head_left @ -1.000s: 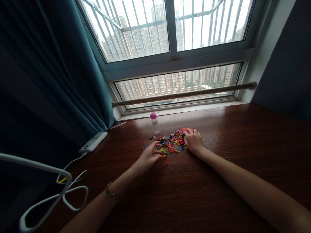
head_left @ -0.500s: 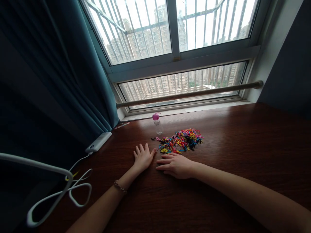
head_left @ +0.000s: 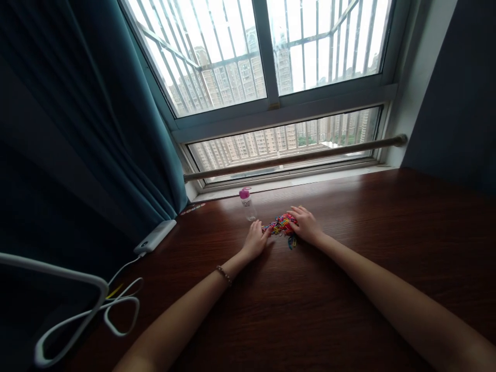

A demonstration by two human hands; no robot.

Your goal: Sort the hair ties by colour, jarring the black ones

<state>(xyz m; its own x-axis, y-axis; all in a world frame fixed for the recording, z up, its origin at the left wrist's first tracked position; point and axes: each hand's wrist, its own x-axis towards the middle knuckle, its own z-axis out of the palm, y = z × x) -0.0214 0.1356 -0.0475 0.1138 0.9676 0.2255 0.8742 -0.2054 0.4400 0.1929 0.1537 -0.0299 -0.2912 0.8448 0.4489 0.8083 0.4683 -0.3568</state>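
Observation:
A small heap of colourful rubber bands (head_left: 279, 225) lies on the dark wooden table (head_left: 349, 268) near the window. My left hand (head_left: 254, 242) rests at the heap's left edge, fingers cupped against it. My right hand (head_left: 306, 226) presses in from the right side, fingers curled over the bands. The heap is squeezed between both hands and partly hidden by them. A few bands (head_left: 291, 243) lie loose just in front. A small clear bottle with a pink cap (head_left: 247, 203) stands upright just behind the heap, to the left.
A white power bank (head_left: 155, 236) lies at the table's left edge with a white cable (head_left: 120, 305) looping off it. A teal curtain (head_left: 96, 119) hangs at the left. Behind the table are a rail (head_left: 294, 156) and a barred window.
Half a second ago both hands lay flat on the table in front of a wide spread of bands. Now they have moved forward and pushed the bands together into a tighter heap.

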